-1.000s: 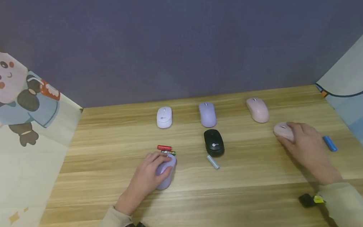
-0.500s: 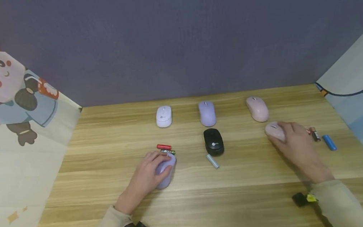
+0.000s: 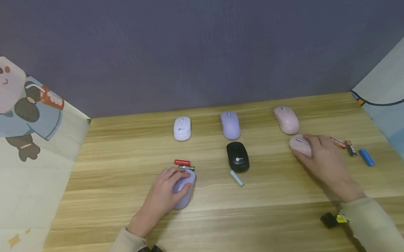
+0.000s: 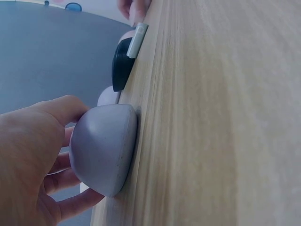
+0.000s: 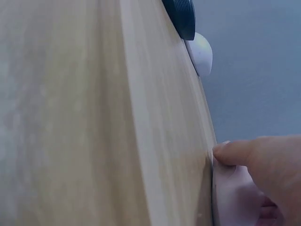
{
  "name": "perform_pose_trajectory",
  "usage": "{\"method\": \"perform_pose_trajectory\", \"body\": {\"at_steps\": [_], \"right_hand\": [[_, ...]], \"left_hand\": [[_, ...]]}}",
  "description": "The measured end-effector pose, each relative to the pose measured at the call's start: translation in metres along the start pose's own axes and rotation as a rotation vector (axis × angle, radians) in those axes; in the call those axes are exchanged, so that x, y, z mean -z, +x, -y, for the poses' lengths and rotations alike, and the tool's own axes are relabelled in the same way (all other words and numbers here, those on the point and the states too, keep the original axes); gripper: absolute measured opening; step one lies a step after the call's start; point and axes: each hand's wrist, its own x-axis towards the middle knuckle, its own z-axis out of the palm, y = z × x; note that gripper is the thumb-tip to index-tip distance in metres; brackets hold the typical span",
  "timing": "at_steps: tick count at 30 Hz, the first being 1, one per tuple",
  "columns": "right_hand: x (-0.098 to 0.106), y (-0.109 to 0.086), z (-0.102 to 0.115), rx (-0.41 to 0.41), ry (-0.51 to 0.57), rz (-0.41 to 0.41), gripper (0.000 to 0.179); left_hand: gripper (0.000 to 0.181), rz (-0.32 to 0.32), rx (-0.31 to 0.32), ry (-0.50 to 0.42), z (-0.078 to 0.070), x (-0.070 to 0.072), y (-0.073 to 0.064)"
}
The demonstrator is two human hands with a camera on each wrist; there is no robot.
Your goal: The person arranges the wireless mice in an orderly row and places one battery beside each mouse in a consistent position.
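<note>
My left hand grips a purple computer mouse by its sides on the wooden table; the left wrist view shows thumb and fingers around the mouse. Just beyond its front end lie a red battery and a green-and-black battery. On the right, my right hand holds a pink mouse, thumb along its near side and fingers over the far side. To the right of that hand are a red battery, a black battery with a copper end and a blue battery.
A white mouse, a purple mouse and another pink mouse stand along the back of the table. Mid-table sits a black mouse with a pale battery before it. A dark panel rises behind.
My right hand has slid the pink mouse leftward across the table, bringing the red and black batteries beside it into sight. The left hand stays on the purple mouse.
</note>
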Motion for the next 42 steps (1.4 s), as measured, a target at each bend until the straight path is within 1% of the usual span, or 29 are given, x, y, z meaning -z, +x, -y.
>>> {"method": "perform_pose_trajectory", "body": {"at_steps": [5, 11, 14, 19, 24, 28, 42], "right_hand": [[0.001, 0.001, 0.006, -0.070, 0.017, 0.023, 0.062], [0.002, 0.001, 0.013, -0.174, 0.013, 0.056, 0.064], [0.001, 0.001, 0.015, -0.205, -0.003, 0.068, 0.066], [-0.002, 0.002, 0.019, -0.228, -0.014, 0.083, 0.069], [-0.004, 0.003, 0.021, -0.262, -0.027, 0.115, 0.073], [-0.005, 0.003, 0.023, -0.292, -0.030, 0.138, 0.074], [-0.007, 0.002, 0.023, -0.288, -0.031, 0.135, 0.071]], "left_hand": [[0.026, 0.014, 0.013, -0.006, -0.001, 0.001, 0.000], [0.026, 0.005, -0.002, -0.003, -0.001, 0.002, 0.000], [0.026, 0.002, -0.006, -0.004, -0.001, 0.001, 0.000], [0.026, -0.001, -0.011, -0.003, -0.001, 0.001, 0.000], [0.027, -0.008, -0.018, 0.003, -0.002, 0.002, 0.000], [0.026, -0.003, -0.010, 0.005, -0.001, 0.001, 0.000], [0.025, 0.004, -0.004, 0.000, -0.001, 0.001, 0.000]]}}
